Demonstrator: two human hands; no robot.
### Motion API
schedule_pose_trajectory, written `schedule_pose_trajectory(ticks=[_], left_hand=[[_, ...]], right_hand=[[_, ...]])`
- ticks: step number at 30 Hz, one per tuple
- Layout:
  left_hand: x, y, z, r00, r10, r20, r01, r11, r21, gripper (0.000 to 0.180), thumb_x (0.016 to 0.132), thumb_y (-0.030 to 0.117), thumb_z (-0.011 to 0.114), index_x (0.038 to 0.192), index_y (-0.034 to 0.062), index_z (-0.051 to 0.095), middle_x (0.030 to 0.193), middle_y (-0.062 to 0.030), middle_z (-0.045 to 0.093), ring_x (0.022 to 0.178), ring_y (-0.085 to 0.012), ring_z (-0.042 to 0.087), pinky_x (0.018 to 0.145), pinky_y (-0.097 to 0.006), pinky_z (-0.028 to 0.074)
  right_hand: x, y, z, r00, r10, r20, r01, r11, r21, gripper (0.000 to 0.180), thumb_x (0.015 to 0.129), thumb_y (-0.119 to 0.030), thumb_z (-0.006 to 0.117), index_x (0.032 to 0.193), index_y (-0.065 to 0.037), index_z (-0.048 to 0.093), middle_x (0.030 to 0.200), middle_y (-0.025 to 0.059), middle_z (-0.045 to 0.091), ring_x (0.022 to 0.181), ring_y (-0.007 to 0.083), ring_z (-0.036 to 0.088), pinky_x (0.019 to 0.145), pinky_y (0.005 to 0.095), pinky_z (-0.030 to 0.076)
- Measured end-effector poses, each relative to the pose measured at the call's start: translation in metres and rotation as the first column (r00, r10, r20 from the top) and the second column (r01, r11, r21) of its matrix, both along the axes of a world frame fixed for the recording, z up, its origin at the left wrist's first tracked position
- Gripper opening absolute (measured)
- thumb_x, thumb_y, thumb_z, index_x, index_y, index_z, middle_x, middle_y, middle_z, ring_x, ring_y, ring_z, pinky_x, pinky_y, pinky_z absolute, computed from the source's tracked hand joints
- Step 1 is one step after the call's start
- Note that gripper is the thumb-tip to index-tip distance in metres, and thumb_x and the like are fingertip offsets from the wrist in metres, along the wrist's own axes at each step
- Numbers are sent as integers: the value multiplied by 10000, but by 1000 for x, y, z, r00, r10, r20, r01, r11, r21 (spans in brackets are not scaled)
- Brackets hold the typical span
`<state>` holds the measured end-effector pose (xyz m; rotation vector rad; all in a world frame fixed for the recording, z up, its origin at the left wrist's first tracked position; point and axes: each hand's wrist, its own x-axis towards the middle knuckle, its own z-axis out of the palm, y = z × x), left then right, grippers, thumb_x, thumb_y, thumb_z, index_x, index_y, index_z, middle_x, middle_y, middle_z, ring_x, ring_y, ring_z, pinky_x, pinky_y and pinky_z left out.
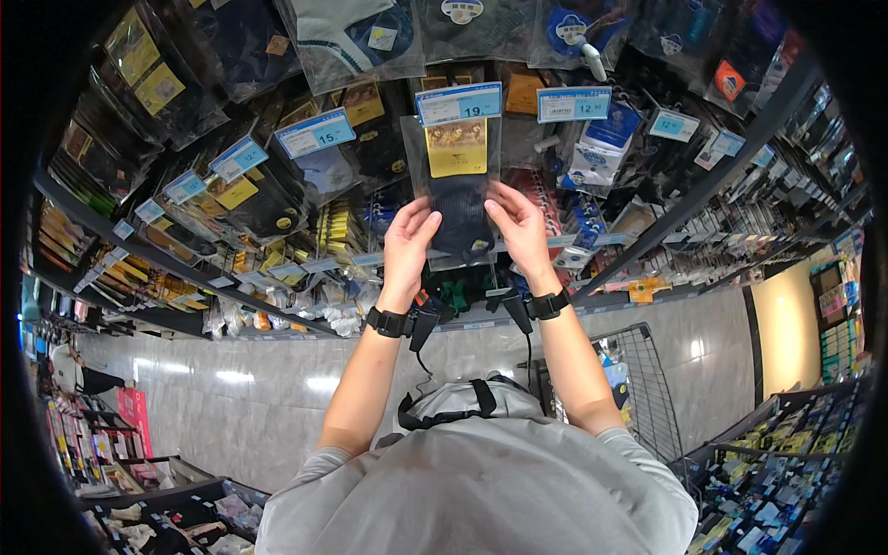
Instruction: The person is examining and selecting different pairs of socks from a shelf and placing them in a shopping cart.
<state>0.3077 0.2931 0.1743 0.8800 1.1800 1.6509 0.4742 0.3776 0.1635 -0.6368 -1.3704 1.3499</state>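
Pinching the packet (461,215) from both sides!
Clamped by left hand (410,239) at its left edge and right hand (523,227) at its right, low down, below its yellow card (458,159).

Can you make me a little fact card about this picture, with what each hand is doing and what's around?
Packet: flat clear plastic packet, with a yellow printed card above dark folded fabric
Left hand: holds the packet's left edge
Right hand: holds its right edge
Wrists: black band on left, black band on right
Above packet: blue-and-white rectangular tag, hiding the packet's top
Right side: dark wire-mesh cart
Floor: shiny grey tiles
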Motion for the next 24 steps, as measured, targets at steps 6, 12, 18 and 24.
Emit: schedule_pose_trajectory(ticks=[6, 12, 18, 24], left_hand=[[2, -30, -30, 998, -23, -64, 21, 999, -36, 628, 856, 73, 636, 1396, 5, 323, 1431, -200, 351, 1335, -289, 329, 1083, -370, 289], [11, -67, -65, 981, -194, 27, 196, 970, -146, 419, 879, 104, 621, 1266, 45, 472, 1254, -123, 540, 1027, -164, 574, 806, -278, 483], [25, -85, -93, 944, -317, 90, 328, 932, -157, 316, 892, 85, 598, 1196, 41, 525, 1153, -90, 595, 957, -151, 605, 782, -269, 506], [12, -26, -55, 912, 150, -382, -79, 978, 195, 488, 848, 121, 670, 1267, 29, 438, 1054, -69, 592, 827, -123, 565, 736, -253, 472]], right_hand=[[11, -22, -36, 997, -32, 73, 30, 999, 38, 664, 852, -108, 658, 1395, 41, 306, 1422, 223, 360, 1336, 270, 343, 1087, 352, 274], [49, -91, -97, 985, -47, 168, 92, 958, -271, 539, 862, -99, 643, 1328, 46, 416, 1340, 182, 477, 1244, 242, 463, 1029, 326, 373], [80, -179, -142, 965, -82, 249, 193, 866, -461, 450, 869, -81, 625, 1270, 63, 480, 1264, 174, 543, 1159, 205, 529, 973, 293, 420], [104, -235, -158, 958, -122, 259, 249, 803, -542, 389, 889, -88, 605, 1241, 49, 510, 1204, 120, 592, 1079, 160, 570, 933, 263, 436]])
